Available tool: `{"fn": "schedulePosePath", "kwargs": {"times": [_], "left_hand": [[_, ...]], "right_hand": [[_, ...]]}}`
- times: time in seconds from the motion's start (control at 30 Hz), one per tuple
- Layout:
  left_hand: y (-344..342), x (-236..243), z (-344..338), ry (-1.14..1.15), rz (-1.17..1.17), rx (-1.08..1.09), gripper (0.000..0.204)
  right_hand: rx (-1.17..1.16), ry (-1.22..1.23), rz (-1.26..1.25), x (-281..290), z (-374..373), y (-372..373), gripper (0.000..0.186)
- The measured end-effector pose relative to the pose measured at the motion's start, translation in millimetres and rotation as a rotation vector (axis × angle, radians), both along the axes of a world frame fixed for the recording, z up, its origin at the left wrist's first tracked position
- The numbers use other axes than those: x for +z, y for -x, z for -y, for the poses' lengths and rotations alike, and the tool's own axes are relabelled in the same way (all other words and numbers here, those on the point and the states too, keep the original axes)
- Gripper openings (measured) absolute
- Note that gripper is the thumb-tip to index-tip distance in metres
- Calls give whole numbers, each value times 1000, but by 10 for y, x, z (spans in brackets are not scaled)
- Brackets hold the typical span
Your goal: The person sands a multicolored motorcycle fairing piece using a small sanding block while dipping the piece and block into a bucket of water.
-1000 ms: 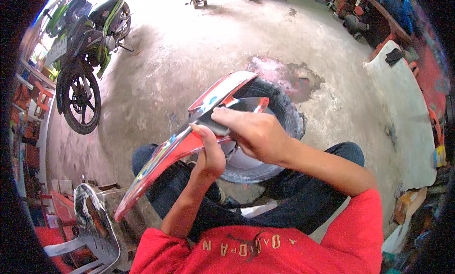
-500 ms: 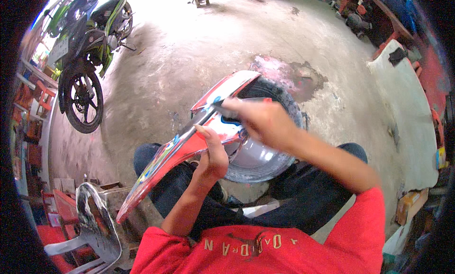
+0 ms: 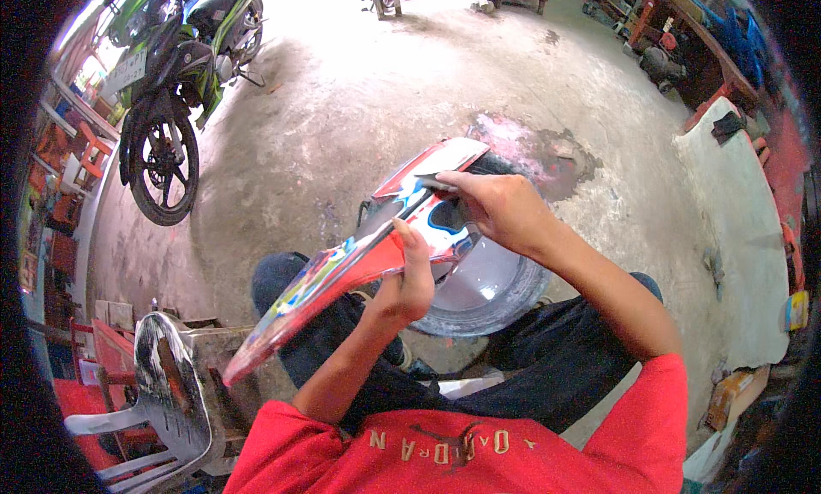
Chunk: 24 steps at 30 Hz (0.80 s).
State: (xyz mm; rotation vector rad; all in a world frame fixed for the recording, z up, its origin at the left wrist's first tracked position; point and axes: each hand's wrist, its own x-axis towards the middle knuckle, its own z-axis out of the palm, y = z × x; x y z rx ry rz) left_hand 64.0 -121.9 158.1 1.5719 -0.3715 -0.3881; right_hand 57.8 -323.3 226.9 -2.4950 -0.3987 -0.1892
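Note:
A long motorcycle body panel [image 3: 389, 254] in red and white, with blue, yellow and black patches, slants across my lap. Its narrow red tip points down to the left. My left hand [image 3: 409, 282] grips it from below, thumb against the near edge. On the panel's upper part my right hand [image 3: 505, 207] pinches a small dark grey sheet that looks like sandpaper [image 3: 434, 183], fingertips pressing it to the surface. Beneath the wide end stands a round dark basin [image 3: 522, 301] with greyish water inside; the panel and right hand cover part of it.
A green and black motorcycle [image 3: 162, 152] is parked at the far left. A worn plastic chair [image 3: 175, 391] stands at the near left. Along the right leans a large pale board [image 3: 735, 237]. Pinkish residue and a wet patch [image 3: 569, 165] mark the concrete beyond the basin.
My right hand, blurred earlier, now shows sharply with the sheet, near the same part of the panel. The whole view has shifted slightly; my left hand keeps its grip.

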Motion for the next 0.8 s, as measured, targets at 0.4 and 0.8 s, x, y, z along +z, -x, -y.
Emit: {"fn": "schedulePosePath", "kwargs": {"times": [0.4, 0.8], "left_hand": [[25, 12, 88, 314, 154, 70, 64], [-64, -31, -3, 376, -145, -13, 85]], "right_hand": [[198, -177, 423, 34, -262, 260, 61], [77, -51, 79, -39, -6, 73, 52]]}}
